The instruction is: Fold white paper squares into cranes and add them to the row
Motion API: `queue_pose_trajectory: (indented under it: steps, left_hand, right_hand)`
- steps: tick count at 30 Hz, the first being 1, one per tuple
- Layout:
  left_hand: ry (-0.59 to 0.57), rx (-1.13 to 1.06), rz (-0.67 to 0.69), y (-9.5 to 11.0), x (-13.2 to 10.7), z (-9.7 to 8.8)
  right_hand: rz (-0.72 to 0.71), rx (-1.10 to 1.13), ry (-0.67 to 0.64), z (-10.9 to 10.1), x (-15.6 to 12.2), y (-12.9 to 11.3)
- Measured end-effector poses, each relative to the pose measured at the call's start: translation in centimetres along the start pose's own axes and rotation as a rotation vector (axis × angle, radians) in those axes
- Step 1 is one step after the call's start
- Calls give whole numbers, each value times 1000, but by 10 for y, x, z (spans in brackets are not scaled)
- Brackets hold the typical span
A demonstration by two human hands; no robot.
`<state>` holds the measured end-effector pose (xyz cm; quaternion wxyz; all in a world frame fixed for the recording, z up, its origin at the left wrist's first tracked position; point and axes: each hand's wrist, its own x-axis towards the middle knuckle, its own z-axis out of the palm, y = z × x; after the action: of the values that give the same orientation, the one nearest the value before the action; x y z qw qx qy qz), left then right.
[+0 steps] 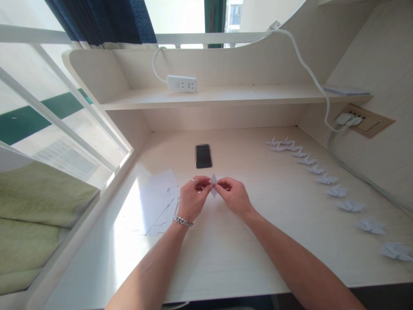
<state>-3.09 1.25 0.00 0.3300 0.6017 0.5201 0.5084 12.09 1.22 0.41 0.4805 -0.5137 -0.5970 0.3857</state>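
Note:
Between my two hands, above the middle of the desk, is a small folded white paper [213, 179] with a pointed top and bottom. My left hand [193, 196] pinches its left side between thumb and forefinger; a ring and a chain bracelet show on this hand and wrist. My right hand [234, 196] pinches the right side in the same way. The fingertips cover the paper's middle, so its folds there are hidden. Just beyond the hands lies a black phone [203, 156]. White paper sheets [158, 193] lie to the left of my left hand.
A curving row of several white paper cranes [336, 190] runs down the right side of the desk [274, 241]. A white power strip [182, 84] rests on the shelf [226, 94] behind. A white cable [303, 62] hangs to the wall socket [365, 120] at right.

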Motion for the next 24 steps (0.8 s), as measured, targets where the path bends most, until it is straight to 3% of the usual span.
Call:
queue_pose_trajectory:
  steps: [8,16,24]
  left_hand:
    - [-2,46,-9,2,0,-1]
    - [-98,66,-57,3,2,-2]
    - [-76,210,-63,8,1,0]
  right_hand:
    - [3,-3,-3,0,0,-1]
    - [15,1,15,-1,1,3]
    - [-5,-9,34,2,0,5]
